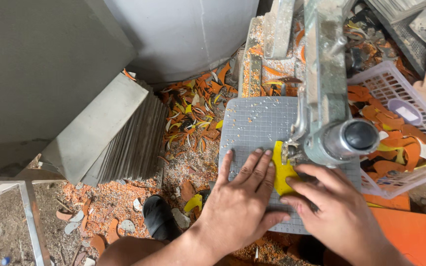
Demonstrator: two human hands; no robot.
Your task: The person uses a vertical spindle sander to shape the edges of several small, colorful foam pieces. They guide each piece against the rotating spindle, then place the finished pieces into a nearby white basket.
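— Yellow tile piece (283, 172), is it lying on the bench?

— Yes, it is lying on the grey gridded cutting table (252, 123), between both hands and right under the cutter's head.

— What is the left hand (237, 207) doing?

— It is pressing flat on the table, fingers spread, its fingertips touching the yellow piece's left edge.

— And the right hand (338, 212)?

— It is resting over the piece's right side, fingers curled and pinning the lower edge down.

— What is sitting just beyond them?

— The metal tile cutter (326, 98) is hanging over the piece, its round black-capped end (361, 135) facing the camera.

— And to the sides?

— A white plastic basket (390, 83) is holding orange and yellow offcuts to the right of the cutter. Left of the table, a stack of grey tiles (119, 138) is leaning, with orange shards (193, 118) littering the floor farther back.
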